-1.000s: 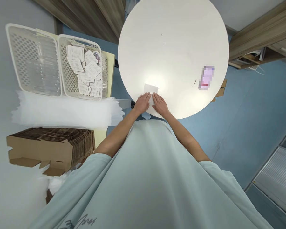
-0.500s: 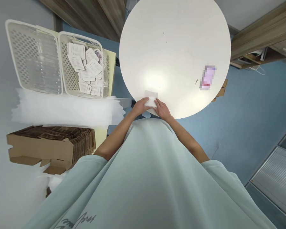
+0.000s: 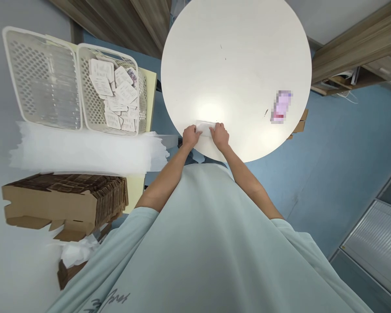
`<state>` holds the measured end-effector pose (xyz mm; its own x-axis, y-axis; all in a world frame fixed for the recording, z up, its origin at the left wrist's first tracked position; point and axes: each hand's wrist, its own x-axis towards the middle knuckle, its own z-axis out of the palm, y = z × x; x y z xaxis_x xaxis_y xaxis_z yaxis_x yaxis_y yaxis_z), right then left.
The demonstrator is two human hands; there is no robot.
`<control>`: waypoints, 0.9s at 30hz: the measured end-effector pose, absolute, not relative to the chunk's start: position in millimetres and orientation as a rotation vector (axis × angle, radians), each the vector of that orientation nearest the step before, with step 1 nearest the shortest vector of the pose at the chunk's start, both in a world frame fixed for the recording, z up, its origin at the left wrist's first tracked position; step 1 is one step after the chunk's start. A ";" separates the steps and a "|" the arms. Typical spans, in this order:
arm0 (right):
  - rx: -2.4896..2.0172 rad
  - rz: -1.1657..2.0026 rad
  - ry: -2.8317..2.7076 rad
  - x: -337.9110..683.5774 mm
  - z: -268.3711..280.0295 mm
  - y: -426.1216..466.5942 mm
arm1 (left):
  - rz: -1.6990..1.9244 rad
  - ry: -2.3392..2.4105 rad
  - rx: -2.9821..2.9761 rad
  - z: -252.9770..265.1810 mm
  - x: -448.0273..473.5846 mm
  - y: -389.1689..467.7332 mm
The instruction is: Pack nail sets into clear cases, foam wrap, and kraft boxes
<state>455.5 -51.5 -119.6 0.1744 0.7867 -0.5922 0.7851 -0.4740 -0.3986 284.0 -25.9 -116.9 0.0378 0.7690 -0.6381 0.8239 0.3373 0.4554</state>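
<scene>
A small white wrapped packet (image 3: 204,128) is held between both hands at the near edge of the round white table (image 3: 237,82). Its wrapping looks like thin white foam sheet; whatever lies inside is hidden. My left hand (image 3: 190,137) grips the packet's left end, fingers curled behind it and thumb on the near side. At the right end, my right hand (image 3: 220,136) closes on it in the same way, thumb pointing inward.
Left of me, one white basket (image 3: 112,127) holds white printed cards, another (image 3: 29,78) clear plastic pieces. Nearer lie stacked white foam sheets (image 3: 84,148) and flattened cardboard boxes (image 3: 52,200). A blurred pinkish thing (image 3: 282,106) rests on the table's right side.
The packet's far flap has been folded over, so it looks shorter. Both hands have moved slightly away from my body and now grip its ends.
</scene>
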 end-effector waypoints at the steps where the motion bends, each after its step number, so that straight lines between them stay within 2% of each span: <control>1: -2.420 1.192 -1.622 456.5 -119.4 -46.8 | -0.080 1.734 1.427 -116.4 285.9 -25.4; 5: -2.215 1.067 -1.843 459.0 -117.0 -37.3 | -0.030 1.786 1.383 -111.4 290.3 -30.7; 8: -2.091 1.131 -1.938 461.7 -115.5 -38.4 | 0.026 1.856 1.289 -106.5 292.4 -37.8; 16: -2.323 1.480 -1.495 462.7 -102.5 -70.0 | -0.014 1.878 1.124 -103.4 298.8 -39.8; 27: -2.429 1.397 -1.106 429.6 -92.2 -85.3 | 0.060 1.627 1.283 -105.4 267.0 -47.0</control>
<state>429.6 -85.3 -92.2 0.3034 0.6490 -0.6977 0.5298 -0.7235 -0.4426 267.0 -47.0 -105.4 0.0857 0.7451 -0.6615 0.6941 0.4316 0.5761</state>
